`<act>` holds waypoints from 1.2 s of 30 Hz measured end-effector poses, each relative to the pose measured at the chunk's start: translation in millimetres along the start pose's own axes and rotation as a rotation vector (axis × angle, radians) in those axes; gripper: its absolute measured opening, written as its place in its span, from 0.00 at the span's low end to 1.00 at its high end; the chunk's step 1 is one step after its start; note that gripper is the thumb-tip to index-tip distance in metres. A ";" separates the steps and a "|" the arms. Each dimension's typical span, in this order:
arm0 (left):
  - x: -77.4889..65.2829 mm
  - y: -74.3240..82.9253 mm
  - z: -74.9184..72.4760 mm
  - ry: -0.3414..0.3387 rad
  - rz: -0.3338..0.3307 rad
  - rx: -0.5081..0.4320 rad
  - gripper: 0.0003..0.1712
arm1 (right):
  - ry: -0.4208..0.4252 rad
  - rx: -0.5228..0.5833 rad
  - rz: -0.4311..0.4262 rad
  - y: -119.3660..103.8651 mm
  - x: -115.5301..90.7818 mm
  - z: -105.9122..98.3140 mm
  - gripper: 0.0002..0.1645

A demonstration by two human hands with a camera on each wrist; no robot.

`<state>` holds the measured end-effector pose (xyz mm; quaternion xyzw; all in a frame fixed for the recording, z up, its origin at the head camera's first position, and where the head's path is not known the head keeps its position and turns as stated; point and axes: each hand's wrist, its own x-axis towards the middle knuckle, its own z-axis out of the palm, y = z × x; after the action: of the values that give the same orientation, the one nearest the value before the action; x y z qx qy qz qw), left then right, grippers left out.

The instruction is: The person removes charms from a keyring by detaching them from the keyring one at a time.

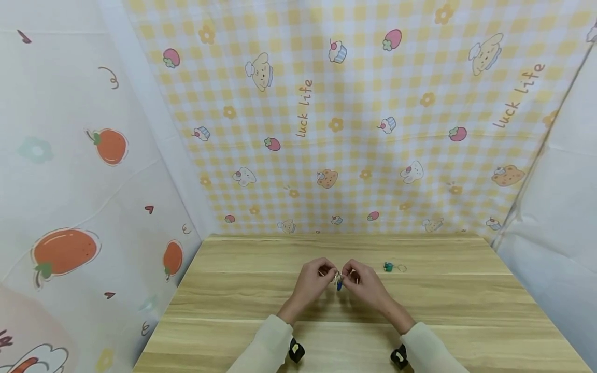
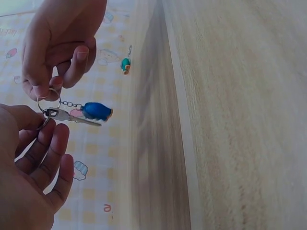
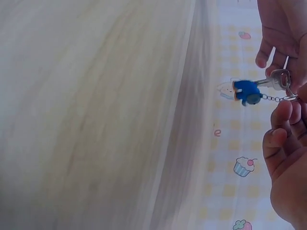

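Observation:
Both hands meet over the table at a metal key ring [image 2: 48, 101] that carries a silver key [image 2: 60, 114] and a short chain with a blue figure charm [image 3: 247, 91]. My left hand [image 1: 314, 278] pinches between thumb and forefinger at the ring, right by the key's head; its other fingers are loosely bent. From the other side, my right hand [image 1: 366, 282] pinches the ring near the chain [image 3: 272, 98]. Key and charm hang side by side between the hands. Fingertips partly hide the ring.
A green charm [image 1: 388, 267] with its own ring [image 1: 402, 268] lies on the wooden table [image 1: 224, 290], beyond the right hand to the right. A yellow checked cloth [image 1: 298, 155] hangs behind the table's back edge, with pale cloth [image 1: 154, 248] at the left side.

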<state>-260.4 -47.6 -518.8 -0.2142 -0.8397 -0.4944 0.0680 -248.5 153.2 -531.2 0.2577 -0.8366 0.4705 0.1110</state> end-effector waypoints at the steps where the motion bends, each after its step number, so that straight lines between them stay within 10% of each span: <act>1: 0.0 -0.5 0.0 0.001 0.002 -0.003 0.05 | -0.001 0.001 -0.001 0.0 -0.2 -0.5 0.09; 19: -2.6 0.4 2.5 0.005 0.022 -0.021 0.05 | -0.042 0.025 0.138 -2.7 1.1 -0.9 0.05; 36: -1.4 5.5 4.2 0.003 0.011 -0.014 0.05 | -0.010 0.021 0.064 1.8 -1.4 -1.3 0.08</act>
<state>-256.3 -42.2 -516.9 -0.2187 -0.8350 -0.5000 0.0705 -248.4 155.5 -532.4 0.2344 -0.8399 0.4813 0.0892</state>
